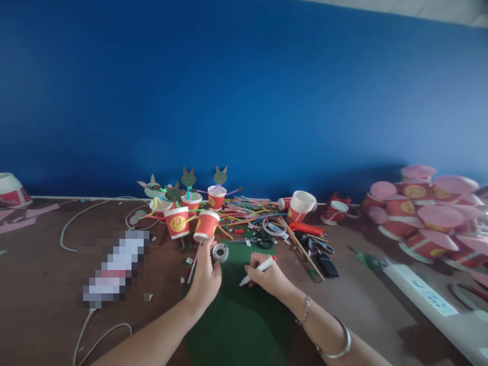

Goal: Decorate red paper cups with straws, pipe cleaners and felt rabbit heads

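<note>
My left hand (206, 272) grips a small roll of tape (224, 255) between thumb and fingers, over the left edge of a dark green sheet of paper (240, 325). Its fingertips reach close to the base of an upside-down red and white paper cup (206, 223); whether they touch it I cannot tell. My right hand (267, 277) is closed around a white marker with a red end (263, 265). The marker's tip points down and left, at or just above the green sheet. Scissors (263, 241) with dark handles lie beyond the sheet.
Paper cups with cat-like paper heads (188, 178) stand behind my left hand. Colourful straws or sticks (247, 206) lie in a heap by the blue wall (244, 101). Pink-topped cups (415, 213) are stacked at right, near a white power strip (419, 290). A blurred-out device (114, 269) lies left.
</note>
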The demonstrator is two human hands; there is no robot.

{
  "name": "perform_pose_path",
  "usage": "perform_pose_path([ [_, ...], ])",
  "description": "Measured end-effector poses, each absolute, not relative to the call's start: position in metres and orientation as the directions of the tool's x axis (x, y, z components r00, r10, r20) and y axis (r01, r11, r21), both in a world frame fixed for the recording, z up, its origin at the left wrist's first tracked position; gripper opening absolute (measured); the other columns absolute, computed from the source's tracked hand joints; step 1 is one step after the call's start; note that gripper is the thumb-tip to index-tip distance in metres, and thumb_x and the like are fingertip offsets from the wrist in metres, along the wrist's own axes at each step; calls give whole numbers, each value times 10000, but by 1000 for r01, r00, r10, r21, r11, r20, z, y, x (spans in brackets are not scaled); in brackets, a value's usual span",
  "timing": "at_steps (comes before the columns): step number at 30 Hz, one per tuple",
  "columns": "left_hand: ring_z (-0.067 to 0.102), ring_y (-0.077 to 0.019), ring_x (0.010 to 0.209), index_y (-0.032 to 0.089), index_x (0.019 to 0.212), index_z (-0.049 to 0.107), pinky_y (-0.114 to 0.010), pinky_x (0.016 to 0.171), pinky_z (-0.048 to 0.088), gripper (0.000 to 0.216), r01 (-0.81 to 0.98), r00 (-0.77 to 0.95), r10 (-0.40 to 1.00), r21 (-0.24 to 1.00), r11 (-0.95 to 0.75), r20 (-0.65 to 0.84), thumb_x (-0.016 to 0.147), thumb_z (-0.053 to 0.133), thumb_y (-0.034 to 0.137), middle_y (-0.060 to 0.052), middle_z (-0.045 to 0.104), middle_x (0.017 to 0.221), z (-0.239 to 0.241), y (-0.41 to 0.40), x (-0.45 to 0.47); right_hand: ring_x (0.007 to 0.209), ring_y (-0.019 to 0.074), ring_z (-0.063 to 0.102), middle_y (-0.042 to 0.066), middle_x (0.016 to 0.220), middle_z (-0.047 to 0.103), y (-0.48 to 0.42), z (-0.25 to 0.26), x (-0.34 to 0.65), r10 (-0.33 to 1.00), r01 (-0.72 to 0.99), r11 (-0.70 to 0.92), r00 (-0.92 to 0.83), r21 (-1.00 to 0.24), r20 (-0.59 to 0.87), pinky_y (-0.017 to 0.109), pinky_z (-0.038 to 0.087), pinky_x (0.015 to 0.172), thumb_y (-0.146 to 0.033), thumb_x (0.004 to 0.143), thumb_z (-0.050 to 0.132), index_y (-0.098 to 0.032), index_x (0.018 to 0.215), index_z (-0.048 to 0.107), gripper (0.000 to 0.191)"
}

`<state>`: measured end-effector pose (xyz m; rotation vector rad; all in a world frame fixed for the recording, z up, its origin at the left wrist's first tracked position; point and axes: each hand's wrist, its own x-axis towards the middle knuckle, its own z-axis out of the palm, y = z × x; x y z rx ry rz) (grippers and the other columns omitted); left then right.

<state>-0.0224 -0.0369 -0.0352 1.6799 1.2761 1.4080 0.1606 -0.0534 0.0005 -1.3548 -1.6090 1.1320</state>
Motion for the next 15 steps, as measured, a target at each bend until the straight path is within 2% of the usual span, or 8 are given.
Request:
perform_pose_path([
  [15,456,-249,1212,204,1280,400,-478,1049,330,604,279,-25,923,889,-362,383,703,425,28,-119,492,1251,-36,-37,-23,426,146,609,-46,410,528,-55,7,158,985,354,36,-168,-934,-26,173,321,401,-227,717,552,-211,542,398,233],
])
